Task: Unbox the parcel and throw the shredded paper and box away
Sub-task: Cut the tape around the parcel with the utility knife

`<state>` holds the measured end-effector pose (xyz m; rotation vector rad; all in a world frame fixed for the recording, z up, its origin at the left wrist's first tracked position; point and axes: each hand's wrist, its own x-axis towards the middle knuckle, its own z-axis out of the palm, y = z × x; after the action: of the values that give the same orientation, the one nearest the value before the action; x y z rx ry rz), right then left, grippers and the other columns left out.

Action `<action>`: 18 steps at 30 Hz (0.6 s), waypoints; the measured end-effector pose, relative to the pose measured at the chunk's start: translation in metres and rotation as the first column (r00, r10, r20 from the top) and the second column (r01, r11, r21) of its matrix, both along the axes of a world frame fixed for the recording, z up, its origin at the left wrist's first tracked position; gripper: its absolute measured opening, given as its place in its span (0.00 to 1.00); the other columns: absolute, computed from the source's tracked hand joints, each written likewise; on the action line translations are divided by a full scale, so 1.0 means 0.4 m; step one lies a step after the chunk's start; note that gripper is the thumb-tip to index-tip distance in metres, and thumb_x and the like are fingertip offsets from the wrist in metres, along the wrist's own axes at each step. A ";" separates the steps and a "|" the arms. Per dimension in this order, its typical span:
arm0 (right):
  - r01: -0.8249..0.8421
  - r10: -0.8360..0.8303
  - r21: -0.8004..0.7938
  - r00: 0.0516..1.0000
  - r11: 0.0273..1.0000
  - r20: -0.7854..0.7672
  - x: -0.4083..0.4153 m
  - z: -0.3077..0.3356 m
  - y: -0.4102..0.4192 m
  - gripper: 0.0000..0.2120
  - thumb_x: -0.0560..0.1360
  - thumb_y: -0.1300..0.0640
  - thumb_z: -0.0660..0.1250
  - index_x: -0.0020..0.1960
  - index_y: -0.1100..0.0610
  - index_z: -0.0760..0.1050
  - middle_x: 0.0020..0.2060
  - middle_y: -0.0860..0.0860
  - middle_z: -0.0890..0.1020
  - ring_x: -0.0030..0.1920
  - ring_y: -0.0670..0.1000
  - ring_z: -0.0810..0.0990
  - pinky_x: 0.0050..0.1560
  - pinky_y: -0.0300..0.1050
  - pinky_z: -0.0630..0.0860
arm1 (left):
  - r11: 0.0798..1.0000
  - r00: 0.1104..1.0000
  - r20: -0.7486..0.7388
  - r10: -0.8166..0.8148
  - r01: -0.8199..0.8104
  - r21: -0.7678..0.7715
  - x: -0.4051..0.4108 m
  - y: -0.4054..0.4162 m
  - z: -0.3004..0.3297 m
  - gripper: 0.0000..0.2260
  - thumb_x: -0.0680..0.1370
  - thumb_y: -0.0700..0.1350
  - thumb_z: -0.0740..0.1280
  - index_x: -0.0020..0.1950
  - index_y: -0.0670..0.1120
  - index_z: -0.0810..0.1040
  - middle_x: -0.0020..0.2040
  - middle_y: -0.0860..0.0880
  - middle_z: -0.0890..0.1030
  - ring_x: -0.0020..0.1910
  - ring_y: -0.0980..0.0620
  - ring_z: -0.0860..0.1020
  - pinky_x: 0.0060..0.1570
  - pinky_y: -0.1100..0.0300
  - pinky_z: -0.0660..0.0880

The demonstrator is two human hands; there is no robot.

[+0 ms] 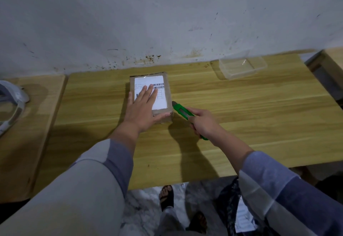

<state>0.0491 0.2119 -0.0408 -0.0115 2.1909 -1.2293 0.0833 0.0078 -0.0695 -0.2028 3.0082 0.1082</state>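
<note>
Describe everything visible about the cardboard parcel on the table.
The parcel is a small brown cardboard box, still closed, lying flat on the wooden table near the wall. A white shipping label with barcodes covers most of its top. The left hand presses flat on it, while the green utility knife in the right hand meets its right edge.

Left hand (pixel 143 109) flat, right hand (pixel 203 123) fisted.
</note>
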 end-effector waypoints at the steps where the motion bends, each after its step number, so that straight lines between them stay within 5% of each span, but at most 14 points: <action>1: 0.004 -0.004 0.004 1.000 1.000 -0.004 0.001 -0.001 -0.001 0.23 0.76 0.62 0.57 0.65 0.43 0.73 0.28 0.44 0.75 0.27 0.49 0.70 0.32 0.46 0.67 | 1.000 1.000 0.002 0.002 -0.002 0.002 0.000 0.001 0.000 0.47 0.67 0.76 0.43 0.79 0.50 0.43 0.79 0.52 0.41 0.78 0.53 0.40 0.74 0.41 0.40; 8: -0.039 0.039 0.011 0.999 0.999 -0.014 0.026 0.011 0.031 0.22 0.76 0.62 0.58 0.64 0.44 0.74 0.27 0.41 0.73 0.26 0.47 0.69 0.29 0.42 0.65 | 1.000 1.000 0.008 0.021 -0.021 0.002 -0.001 0.006 0.001 0.47 0.67 0.76 0.44 0.79 0.50 0.43 0.79 0.51 0.41 0.78 0.53 0.40 0.75 0.41 0.41; 18: 0.006 -0.006 -0.003 0.999 1.000 -0.047 -0.018 0.042 0.085 0.17 0.79 0.53 0.59 0.66 0.47 0.72 0.31 0.53 0.76 0.26 0.49 0.69 0.27 0.41 0.66 | 0.994 0.997 0.017 0.081 -0.083 0.077 -0.046 0.029 -0.004 0.50 0.64 0.78 0.43 0.79 0.50 0.43 0.79 0.52 0.41 0.78 0.52 0.40 0.75 0.40 0.40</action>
<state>0.0421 0.2460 -0.0242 -0.0351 2.2306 -1.2472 0.0648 0.0194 -0.0710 -0.3178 2.9749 0.2307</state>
